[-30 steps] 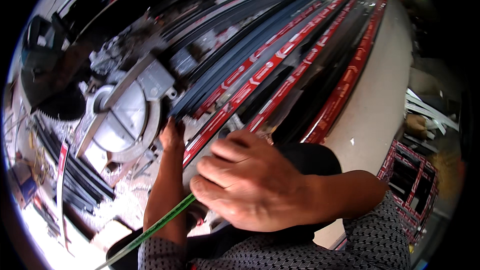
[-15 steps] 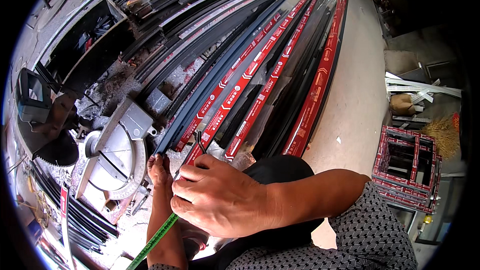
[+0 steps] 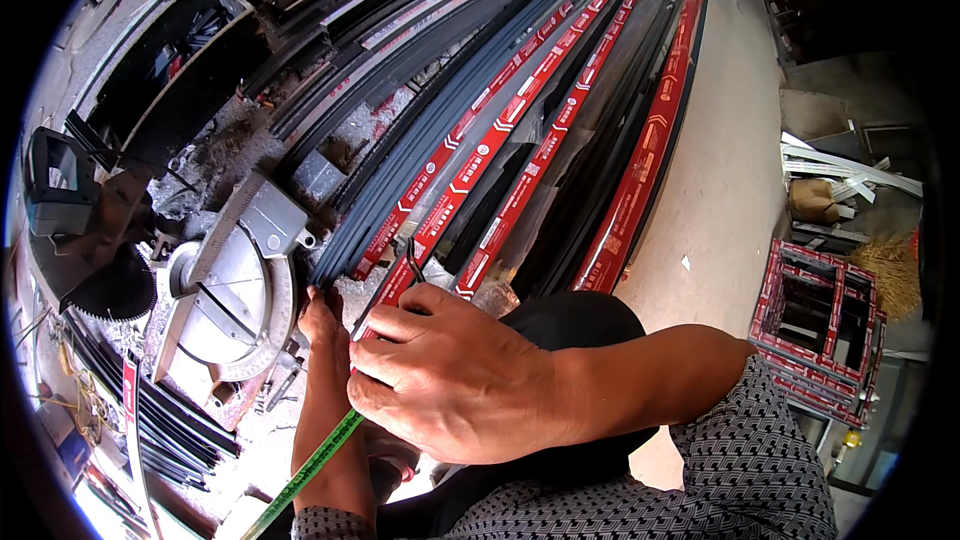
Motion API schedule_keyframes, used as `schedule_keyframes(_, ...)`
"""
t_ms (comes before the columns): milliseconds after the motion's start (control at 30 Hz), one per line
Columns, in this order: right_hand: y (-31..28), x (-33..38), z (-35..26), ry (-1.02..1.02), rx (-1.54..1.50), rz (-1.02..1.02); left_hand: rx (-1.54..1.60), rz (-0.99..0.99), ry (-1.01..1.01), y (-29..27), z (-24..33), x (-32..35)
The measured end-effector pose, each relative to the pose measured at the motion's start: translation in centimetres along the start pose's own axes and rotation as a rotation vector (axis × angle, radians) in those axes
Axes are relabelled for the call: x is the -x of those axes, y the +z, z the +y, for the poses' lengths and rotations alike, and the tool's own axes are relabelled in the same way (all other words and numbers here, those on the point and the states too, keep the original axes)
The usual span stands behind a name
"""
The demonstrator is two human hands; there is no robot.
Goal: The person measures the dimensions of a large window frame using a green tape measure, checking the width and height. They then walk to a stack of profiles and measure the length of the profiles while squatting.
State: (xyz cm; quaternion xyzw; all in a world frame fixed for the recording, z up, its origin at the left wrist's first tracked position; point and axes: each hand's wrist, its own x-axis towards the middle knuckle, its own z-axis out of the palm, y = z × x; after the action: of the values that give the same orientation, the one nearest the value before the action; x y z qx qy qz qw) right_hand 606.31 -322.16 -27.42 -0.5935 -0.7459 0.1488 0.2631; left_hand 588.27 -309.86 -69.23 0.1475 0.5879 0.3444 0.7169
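Note:
My left hand (image 3: 320, 320) is closed at the near ends of several long grey-blue profile bars (image 3: 400, 190), its fingertips pressed on them. My right hand (image 3: 455, 375) is closed, back up, over the near end of a red-wrapped bar (image 3: 445, 210). From under it a green tape measure blade (image 3: 310, 465) runs down to the lower left, across my left forearm. The tape's case is hidden by the fist. A thin dark curved piece (image 3: 412, 258) sticks up beyond my right fingers; I cannot tell its kind.
A mitre saw with toothed blade (image 3: 120, 285) and round metal table (image 3: 225, 305) stands at left. Metal shavings lie about it. A dark open box (image 3: 160, 70) is at upper left. More red-wrapped bars (image 3: 635, 190) fan out ahead. Red-wrapped frames (image 3: 815, 325) are stacked at right.
The view has shifted slightly, with the saw and bars displaced. More ends of the grey-blue bars show by my left hand. Both hands stay closed in nearly the same places.

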Motion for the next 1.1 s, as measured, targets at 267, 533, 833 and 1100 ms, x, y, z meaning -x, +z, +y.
schedule_keyframes(267, -0.1, 0.3, 0.2, 0.036, -0.023, -0.012, 0.051, 0.122, -0.110, 1.8, -0.2, 2.1)
schedule_keyframes(533, 0.1, 0.3, 0.5, 0.032, -0.004, -0.022, -0.164, 0.030, -0.332, 2.3, -1.7, 1.5)
schedule_keyframes(833, -0.1, 0.1, 0.5, 0.029, -0.018, -0.047, -0.104, -0.024, -0.435, 1.6, -1.7, 0.1)
schedule_keyframes(1100, 0.0, -0.2, 0.4, 0.035, -0.027, -0.042, -0.238, -0.009, -0.391, 2.3, -2.0, 0.6)
